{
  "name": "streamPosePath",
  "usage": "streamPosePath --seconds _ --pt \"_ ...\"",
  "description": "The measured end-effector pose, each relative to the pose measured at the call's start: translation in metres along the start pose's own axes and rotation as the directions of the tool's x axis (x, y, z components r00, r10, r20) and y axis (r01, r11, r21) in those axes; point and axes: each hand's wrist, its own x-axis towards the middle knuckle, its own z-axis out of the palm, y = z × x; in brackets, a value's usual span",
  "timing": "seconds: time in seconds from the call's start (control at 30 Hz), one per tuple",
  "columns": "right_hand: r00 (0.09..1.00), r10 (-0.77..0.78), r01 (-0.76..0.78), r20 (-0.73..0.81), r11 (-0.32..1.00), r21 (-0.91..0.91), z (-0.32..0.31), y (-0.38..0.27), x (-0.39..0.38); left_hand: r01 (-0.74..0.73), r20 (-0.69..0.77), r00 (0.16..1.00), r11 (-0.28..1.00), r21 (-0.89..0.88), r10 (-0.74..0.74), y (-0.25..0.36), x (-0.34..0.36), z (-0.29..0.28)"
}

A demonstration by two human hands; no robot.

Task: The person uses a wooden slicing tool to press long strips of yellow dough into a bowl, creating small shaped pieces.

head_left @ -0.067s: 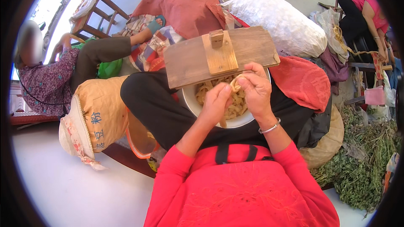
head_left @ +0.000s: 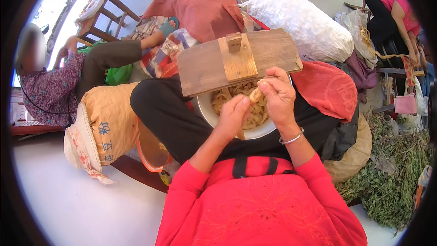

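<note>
Both my hands meet above a white basin (head_left: 265, 131) in my lap, full of soft beige strips (head_left: 257, 115). Between them is a pale, looped strip (head_left: 256, 94). My right hand (head_left: 278, 98) pinches its upper end with thumb and fingers. From the other side, my left hand (head_left: 233, 115) closes thumb against curled fingers at its lower end. A strip end hangs below the left hand. Across the far side of the basin lies a wooden board (head_left: 195, 70) with a lighter crosspiece and a raised block.
A red cloth (head_left: 325, 91) drapes over my right knee. Beyond the board lie a reddish cloth (head_left: 191, 11) and a full white sack (head_left: 300, 25). A tan bag (head_left: 107, 118) stands left, dried plants (head_left: 391, 182) lie right. One person sits left, another bends far right.
The strip between my hands has turned and looks more tightly bunched. My fingers have shifted slightly around it.
</note>
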Motion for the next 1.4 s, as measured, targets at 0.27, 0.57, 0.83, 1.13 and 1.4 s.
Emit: streamPosePath --seconds 0.27,0.57,0.83,1.13,1.4 --pt "0.989 0.098 -0.115 0.107 0.98 0.16 -0.025 0.012 0.005 -0.385 0.241 0.706 0.075 0.92 0.667 0.008 -0.006 -0.007" --pt "0.565 0.486 -0.56 0.667 0.82 -0.124 -0.034 -0.021 0.043 -0.549 0.421 0.623 -0.014 0.836 0.659 0.027 0.017 0.0" --pt "0.648 0.476 -0.569 0.595 0.822 -0.037 -0.036 -0.006 0.053 -0.294 0.136 0.955 0.763 0.575 0.264 0.031 0.027 -0.026" --pt "0.866 0.285 -0.22 0.411 0.955 -0.198 -0.007 0.019 0.079 -0.166 -0.003 0.984 0.933 0.319 0.176 0.042 0.076 -0.062" --pt "0.909 0.24 -0.125 0.339 0.936 -0.329 0.001 0.033 0.085 -0.16 -0.071 0.977 0.912 0.377 0.2 0.038 0.092 -0.061"
